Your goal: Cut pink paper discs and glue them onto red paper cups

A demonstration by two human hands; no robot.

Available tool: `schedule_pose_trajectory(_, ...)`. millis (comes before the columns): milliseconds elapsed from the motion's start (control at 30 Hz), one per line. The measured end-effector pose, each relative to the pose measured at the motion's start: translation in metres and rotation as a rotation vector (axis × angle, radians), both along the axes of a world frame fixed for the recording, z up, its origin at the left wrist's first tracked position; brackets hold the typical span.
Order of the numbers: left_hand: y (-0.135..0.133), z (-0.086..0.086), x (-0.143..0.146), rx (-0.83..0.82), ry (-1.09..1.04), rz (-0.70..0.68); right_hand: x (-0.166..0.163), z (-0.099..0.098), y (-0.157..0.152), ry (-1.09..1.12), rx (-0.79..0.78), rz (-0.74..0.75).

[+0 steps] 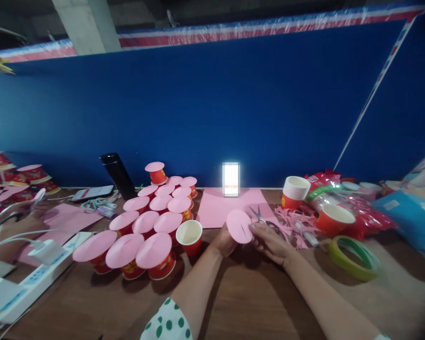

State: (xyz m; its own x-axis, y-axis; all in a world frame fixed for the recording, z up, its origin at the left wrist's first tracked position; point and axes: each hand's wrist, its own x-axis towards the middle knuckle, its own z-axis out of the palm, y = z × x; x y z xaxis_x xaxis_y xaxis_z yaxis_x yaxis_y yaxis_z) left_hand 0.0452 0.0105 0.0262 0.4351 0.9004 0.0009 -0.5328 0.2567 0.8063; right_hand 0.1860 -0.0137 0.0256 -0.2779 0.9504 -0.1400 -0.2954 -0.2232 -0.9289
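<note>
Between my two hands is a pink paper disc with a slit running in from its edge. My left hand grips the disc from the left, its fingers partly hidden behind the paper. On the other side, my right hand pinches the disc's edge beside the slit. Scissors with dark handles lie just behind my right hand, blades partly apart, over a pink paper sheet. A red paper cup, uncovered, stands left of my left hand. Beyond it are several red cups topped with pink discs.
Right: stacked paper cups, pink paper scraps, another cup, a roll of tape, plastic packaging. Left: a black flask, a power strip, and another person's hand. A blue partition rises behind.
</note>
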Motion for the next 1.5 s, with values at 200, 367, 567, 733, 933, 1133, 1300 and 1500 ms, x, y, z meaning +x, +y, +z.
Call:
schedule_pose_trajectory(200, 0.001, 0.000, -0.006, 0.049, -0.042, -0.056, -0.001, -0.003, 0.001, -0.045, -0.007, 0.003)
schedule_pose_trajectory(367, 0.004, -0.003, -0.006, 0.008, -0.054, -0.028, -0.006, -0.002, -0.001, -0.086, 0.026, -0.010)
schedule_pose_trajectory(567, 0.014, -0.006, -0.012, -0.041, -0.092, 0.128, -0.007, -0.004, 0.001, -0.098, 0.048, -0.026)
schedule_pose_trajectory(733, 0.020, -0.007, -0.014, -0.081, -0.072, 0.295, -0.002, -0.002, 0.008, -0.064, 0.052, -0.183)
schedule_pose_trajectory(933, 0.020, -0.008, -0.012, -0.103, 0.011, 0.340, 0.000, -0.003, 0.008, -0.078, 0.065, -0.272)
schedule_pose_trajectory(1133, 0.019, -0.012, -0.010, 0.001, 0.106, 0.219, 0.001, -0.005, 0.010, 0.004, 0.012, -0.293)
schedule_pose_trajectory(1300, 0.022, -0.018, -0.009, 0.042, 0.133, 0.241, 0.000, -0.003, 0.010, -0.003, 0.019, -0.323)
schedule_pose_trajectory(1500, 0.017, -0.014, -0.008, 0.006, 0.187, 0.233, -0.003, -0.001, 0.009, -0.049, 0.026, -0.363)
